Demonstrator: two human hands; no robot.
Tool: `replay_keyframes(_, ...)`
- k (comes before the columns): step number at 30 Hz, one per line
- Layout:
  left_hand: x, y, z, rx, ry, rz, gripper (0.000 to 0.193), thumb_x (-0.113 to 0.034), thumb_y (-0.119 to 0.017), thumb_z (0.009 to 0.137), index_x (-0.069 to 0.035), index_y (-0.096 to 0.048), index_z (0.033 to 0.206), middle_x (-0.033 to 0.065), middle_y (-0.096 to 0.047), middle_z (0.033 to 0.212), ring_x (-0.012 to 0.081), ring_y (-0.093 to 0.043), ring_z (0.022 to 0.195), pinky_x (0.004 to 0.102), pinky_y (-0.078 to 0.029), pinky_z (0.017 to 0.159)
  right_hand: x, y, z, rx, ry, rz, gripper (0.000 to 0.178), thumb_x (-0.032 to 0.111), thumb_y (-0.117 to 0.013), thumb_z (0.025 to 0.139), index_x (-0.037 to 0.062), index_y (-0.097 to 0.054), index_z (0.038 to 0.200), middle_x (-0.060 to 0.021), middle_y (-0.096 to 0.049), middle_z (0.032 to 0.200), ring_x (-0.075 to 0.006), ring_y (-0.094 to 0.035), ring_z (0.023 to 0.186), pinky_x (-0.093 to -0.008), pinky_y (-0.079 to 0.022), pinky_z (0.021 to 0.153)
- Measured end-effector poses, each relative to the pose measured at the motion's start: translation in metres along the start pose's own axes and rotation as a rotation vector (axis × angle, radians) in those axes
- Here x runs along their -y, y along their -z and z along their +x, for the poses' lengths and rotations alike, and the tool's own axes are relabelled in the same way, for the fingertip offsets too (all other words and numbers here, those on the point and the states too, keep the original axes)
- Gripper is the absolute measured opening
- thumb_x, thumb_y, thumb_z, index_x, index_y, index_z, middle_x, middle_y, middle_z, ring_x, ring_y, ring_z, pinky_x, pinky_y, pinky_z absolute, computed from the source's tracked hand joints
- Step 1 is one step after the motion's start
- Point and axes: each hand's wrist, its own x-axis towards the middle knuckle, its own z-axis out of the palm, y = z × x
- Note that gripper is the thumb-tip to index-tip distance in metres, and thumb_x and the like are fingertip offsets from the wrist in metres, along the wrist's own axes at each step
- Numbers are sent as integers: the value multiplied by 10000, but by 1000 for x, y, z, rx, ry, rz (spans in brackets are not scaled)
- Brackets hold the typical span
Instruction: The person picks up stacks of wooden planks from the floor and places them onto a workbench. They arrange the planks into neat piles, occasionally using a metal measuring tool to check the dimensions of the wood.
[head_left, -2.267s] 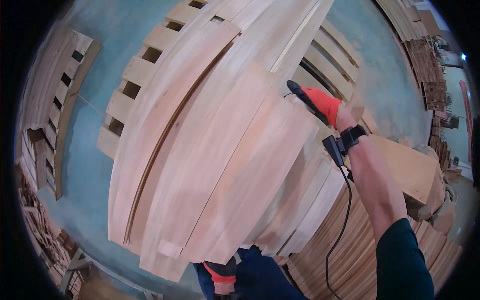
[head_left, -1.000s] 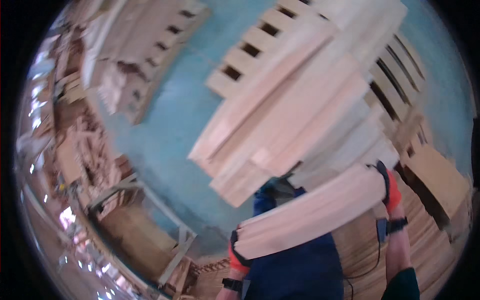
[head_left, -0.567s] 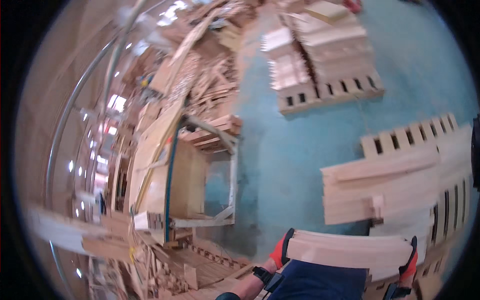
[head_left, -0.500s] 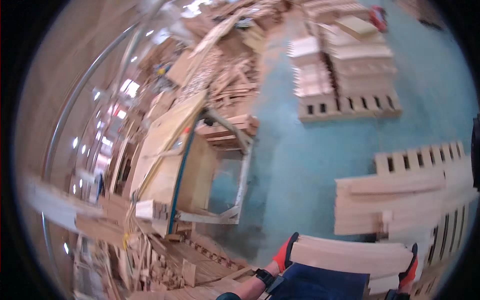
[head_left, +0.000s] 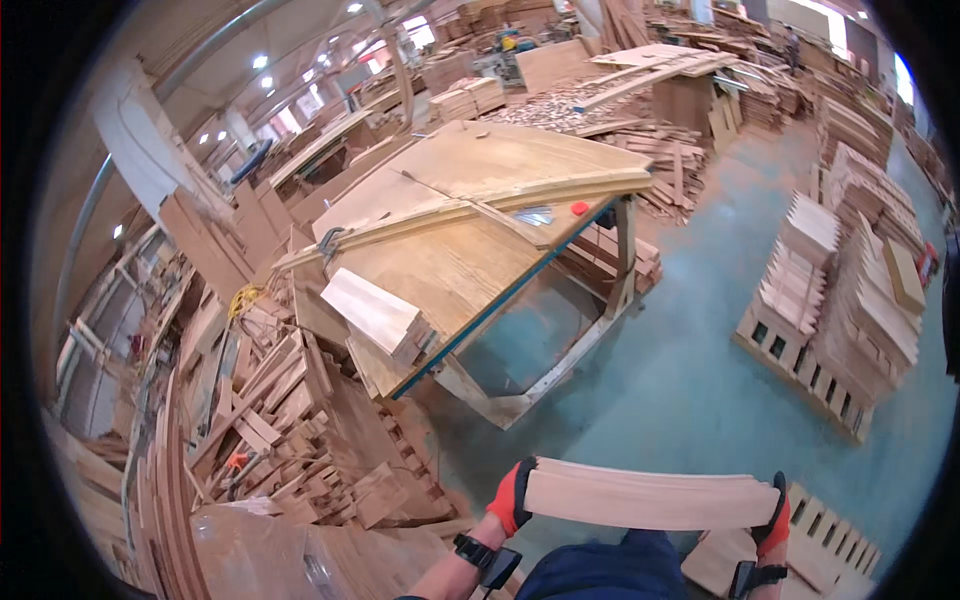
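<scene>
A short stack of pale wooden boards (head_left: 650,498), slightly bowed in the wide view, is held level in front of my body. My left hand (head_left: 511,498), in an orange and black glove, is closed round its left end. At its right end, my right hand (head_left: 775,520) grips in a matching glove. The fingers are partly hidden behind the wood. Ahead and to the left stands a workbench (head_left: 470,268) with a plywood top. A block of similar pale boards (head_left: 373,306) lies on its near corner, apart from my hands.
Offcuts (head_left: 290,440) lie heaped at the left, beside the bench. Notched boards are stacked on a pallet (head_left: 800,370) at the right. Another slotted pallet (head_left: 835,530) with boards lies low, near my right hand. Blue-green floor (head_left: 620,390) runs between bench and pallets.
The view has swung left, bringing the bench toward the middle and the pallets farther right. Both hands still hold the boards, which now sit slightly more to the left in view.
</scene>
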Motion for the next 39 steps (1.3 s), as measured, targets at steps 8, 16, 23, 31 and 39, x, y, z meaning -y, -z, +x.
replay_keyframes(8, -40, 41, 81, -336, -151, 456, 273, -180, -624, 892, -49, -624, 1132, 118, -701, 1003, 275, -691, 939, 404, -539, 829, 8, -291, 196, 153, -167, -577, 401, 389, -590, 999, 60, -653, 1221, -33, -706, 993, -152, -666, 916, -325, -523, 853)
replay_keyframes(16, -61, 49, 138, -848, 167, 94, 208, -181, -604, 929, -68, -611, 1104, 75, -693, 1014, 233, -680, 933, 343, -542, 839, -89, -581, 432, 755, -229, -1001, 407, 340, -562, 1007, 28, -619, 1263, -78, -688, 1134, -167, -637, 1030, -330, -495, 920)
replay_keyframes(23, -25, 44, 181, -1134, 221, 259, 298, -89, -656, 878, -12, -585, 1157, 96, -684, 1040, 198, -668, 967, 330, -543, 830, -217, -821, 431, 1247, -141, -1368, 375, 464, -631, 954, 95, -667, 1013, -15, -655, 854, -128, -623, 752, -294, -498, 717)
replay_keyframes(31, -22, 25, 265, -1512, 15, -1571, 526, -469, -466, 991, -33, -576, 1264, 131, -660, 1189, 314, -641, 1086, 464, -505, 944, -397, -974, 438, 1510, -579, -1566, 482, 517, -662, 915, 81, -663, 1119, -65, -683, 978, -173, -681, 875, -378, -581, 739)
replay_keyframes(39, -118, 37, 354, -1511, 470, -460, 615, -375, -703, 913, -10, -484, 1356, 167, -584, 1364, 255, -589, 1223, 449, -437, 1051, -545, -1038, 383, 1715, -806, -1795, 666, 617, -566, 929, 55, -593, 1285, -87, -658, 1091, -233, -666, 1006, -490, -592, 780)
